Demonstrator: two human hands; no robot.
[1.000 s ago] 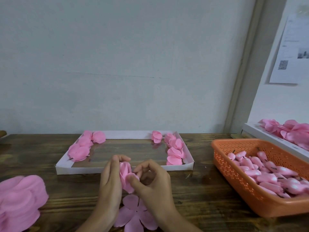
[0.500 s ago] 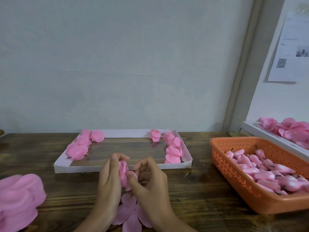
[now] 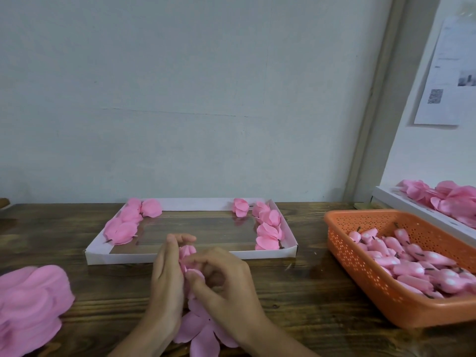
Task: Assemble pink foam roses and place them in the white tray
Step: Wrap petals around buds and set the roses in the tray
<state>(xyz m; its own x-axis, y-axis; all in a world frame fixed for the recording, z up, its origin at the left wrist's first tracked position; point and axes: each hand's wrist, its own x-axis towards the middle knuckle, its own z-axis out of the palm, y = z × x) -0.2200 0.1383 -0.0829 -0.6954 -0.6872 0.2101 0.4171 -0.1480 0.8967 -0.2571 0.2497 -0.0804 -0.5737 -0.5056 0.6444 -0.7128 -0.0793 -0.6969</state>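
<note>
— What do we have under us?

— A dark wooden desk [image 3: 296, 292], set against a plain pale wall [image 3: 180, 99]. At the right we see a grey upright frame [image 3: 374, 112] and a printed sheet [image 3: 448, 73] stuck to the side wall, its text too blurred to read.

— And around us?

— The white tray [image 3: 118, 256] lies flat at the back of the desk, with finished roses [image 3: 123, 225] lined along its left and right ends. An orange basket [image 3: 358, 269] sits at the right, holding pink buds [image 3: 401, 264] with dark stems. Behind it is a second white tray [image 3: 412, 211] heaped with pink petals. At the left edge we see a pile of loose petals [image 3: 28, 305].

— Where is our half-made rose [image 3: 187, 252]?

— Just in front of the tray's near wall, above the desk, between our hands. Our left hand [image 3: 166, 279] wraps it, fingers [image 3: 171, 243] curled over its top. Our right hand [image 3: 226, 282] pinches a petal against it.

— Anything in the way?

— Our hands hide most of it, and partly cover a flat petal piece [image 3: 203, 336] lying on the desk beneath our wrists.
</note>
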